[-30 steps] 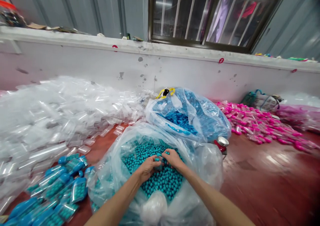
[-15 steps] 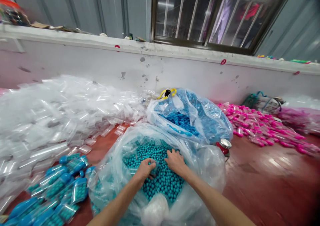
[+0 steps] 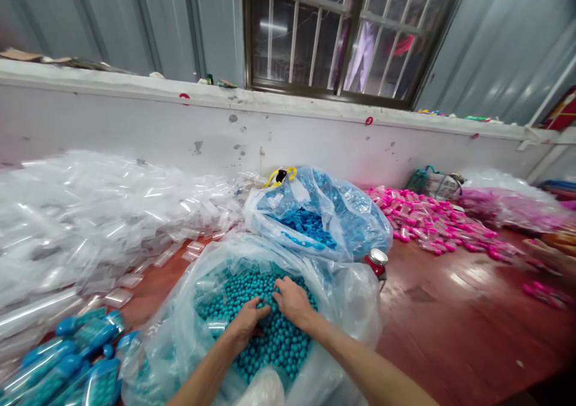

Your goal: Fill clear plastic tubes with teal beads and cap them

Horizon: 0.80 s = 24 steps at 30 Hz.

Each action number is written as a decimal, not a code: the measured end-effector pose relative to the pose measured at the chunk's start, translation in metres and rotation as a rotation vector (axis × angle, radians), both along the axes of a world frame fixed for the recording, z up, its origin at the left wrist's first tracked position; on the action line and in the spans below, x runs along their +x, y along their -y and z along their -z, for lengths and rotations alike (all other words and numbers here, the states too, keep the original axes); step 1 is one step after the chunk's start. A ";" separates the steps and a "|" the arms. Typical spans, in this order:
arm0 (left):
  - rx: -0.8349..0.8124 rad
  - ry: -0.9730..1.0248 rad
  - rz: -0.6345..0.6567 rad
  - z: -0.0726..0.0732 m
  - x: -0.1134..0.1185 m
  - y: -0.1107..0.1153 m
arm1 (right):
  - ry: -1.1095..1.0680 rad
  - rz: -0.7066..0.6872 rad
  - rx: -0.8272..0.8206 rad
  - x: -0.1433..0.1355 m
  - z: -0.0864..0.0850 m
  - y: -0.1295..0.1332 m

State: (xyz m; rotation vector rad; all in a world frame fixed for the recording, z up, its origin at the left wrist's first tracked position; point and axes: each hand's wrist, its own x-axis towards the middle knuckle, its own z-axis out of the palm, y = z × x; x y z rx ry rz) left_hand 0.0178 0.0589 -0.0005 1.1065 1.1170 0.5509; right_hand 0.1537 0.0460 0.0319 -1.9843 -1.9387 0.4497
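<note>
Teal beads (image 3: 279, 340) fill a large clear plastic bag (image 3: 175, 310) in front of me. My left hand (image 3: 249, 321) is in the beads with its fingers curled; whatever it holds is hidden or too small to name. Close beside it on the right, my right hand (image 3: 290, 298) touches the beads, fingers bent down and their tips partly hidden. A clear plastic container (image 3: 217, 329) lies on the beads left of my left hand.
Clear containers (image 3: 90, 214) are heaped at left, above filled blue-capped ones (image 3: 58, 364). Behind the beads is a bag of blue pieces (image 3: 360, 214). A red, silver-topped object (image 3: 377, 260) stands right of it. Pink items (image 3: 432, 220) lie farther right; another person's hand (image 3: 549, 259) shows at the right edge.
The view has turned right, so the scene sits farther left. My hands are closer together in the beads. Another person's hand has come into view at the right edge.
</note>
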 end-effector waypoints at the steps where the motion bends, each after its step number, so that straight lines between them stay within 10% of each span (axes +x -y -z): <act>1: -0.015 0.016 -0.007 0.000 -0.002 0.001 | 0.023 0.000 -0.002 0.007 -0.005 -0.001; 7: -0.092 0.186 0.001 -0.006 -0.009 0.003 | 0.079 -0.020 -0.014 0.044 -0.021 -0.015; 14: -0.086 0.266 -0.054 0.001 -0.011 0.007 | 0.076 -0.289 0.011 0.018 -0.025 0.024; 20: 0.070 0.233 -0.116 0.013 -0.003 0.005 | 0.364 0.079 0.214 0.059 -0.067 -0.019; 24: 0.095 0.274 -0.135 0.012 -0.001 0.007 | 0.459 0.131 0.139 0.090 -0.058 -0.055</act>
